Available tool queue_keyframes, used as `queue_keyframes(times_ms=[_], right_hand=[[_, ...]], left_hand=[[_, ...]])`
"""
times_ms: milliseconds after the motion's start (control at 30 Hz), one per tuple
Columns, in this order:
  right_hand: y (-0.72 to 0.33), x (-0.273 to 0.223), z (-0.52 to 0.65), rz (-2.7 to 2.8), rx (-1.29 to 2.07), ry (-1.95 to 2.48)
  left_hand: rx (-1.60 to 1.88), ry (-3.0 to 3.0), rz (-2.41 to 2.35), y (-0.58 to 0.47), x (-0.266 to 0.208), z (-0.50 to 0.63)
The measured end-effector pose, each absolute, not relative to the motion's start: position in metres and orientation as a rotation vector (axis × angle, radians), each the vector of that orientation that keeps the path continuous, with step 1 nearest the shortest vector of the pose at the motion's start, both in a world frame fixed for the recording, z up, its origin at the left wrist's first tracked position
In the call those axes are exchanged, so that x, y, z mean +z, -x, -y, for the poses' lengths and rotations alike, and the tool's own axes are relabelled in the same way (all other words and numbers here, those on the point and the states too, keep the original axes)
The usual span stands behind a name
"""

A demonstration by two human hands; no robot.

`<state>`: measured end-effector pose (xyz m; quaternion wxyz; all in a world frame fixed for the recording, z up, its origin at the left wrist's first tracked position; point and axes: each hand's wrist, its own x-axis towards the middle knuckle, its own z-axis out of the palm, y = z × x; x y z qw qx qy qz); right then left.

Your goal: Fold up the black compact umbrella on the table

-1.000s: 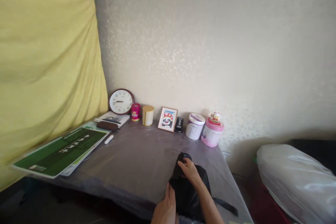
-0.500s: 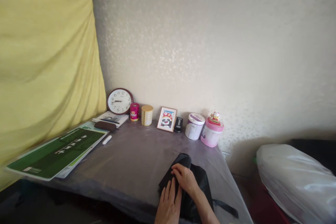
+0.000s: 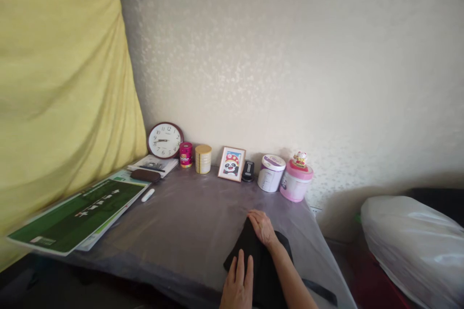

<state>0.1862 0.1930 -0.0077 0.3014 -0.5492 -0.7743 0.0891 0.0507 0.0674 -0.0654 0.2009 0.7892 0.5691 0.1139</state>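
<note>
A folded black cloth item (image 3: 243, 246), smooth-faced and with a strap (image 3: 319, 291) trailing to the right, lies at the front of the table. My left hand (image 3: 238, 281) rests flat on its near left part, fingers spread. At the far end of the cloth, my right hand (image 3: 262, 228) has its fingers together and bent over the edge. Its fingertips are partly hidden. My right forearm crosses over the cloth and covers some of it.
Along the wall stand a clock (image 3: 165, 140), a pink can (image 3: 186, 155), a yellow-lidded can (image 3: 203, 159), a panda picture frame (image 3: 231, 163), a black stapler-like object (image 3: 248, 171) and two tubs (image 3: 270, 174). Green boards (image 3: 79, 215) lie left; a white plastic bag (image 3: 413, 246) sits right.
My right hand has moved away from me, from the middle of the cloth to its far edge. The raised fold there no longer shows. My left hand stays on the cloth, fingers wider apart.
</note>
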Motion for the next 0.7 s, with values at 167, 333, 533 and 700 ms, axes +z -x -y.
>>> queue_keyframes(times_ms=[167, 333, 533, 700], right_hand=[[-0.204, 0.002, -0.197, 1.805, 0.153, 1.700], [-0.251, -0.003, -0.153, 1.529, 0.154, 1.862], [-0.269, -0.016, -0.096, 1.358, 0.363, 1.985], [-0.254, -0.008, -0.080, 1.335, 0.370, 1.946]], left_hand=[[0.226, -2.182, -1.639, -0.050, -0.040, -0.060], [0.103, -2.162, -1.549, -0.041, 0.007, -0.043], [0.150, -2.160, -1.546, -0.037, 0.020, -0.032], [0.195, -2.187, -1.575, -0.038, 0.015, -0.031]])
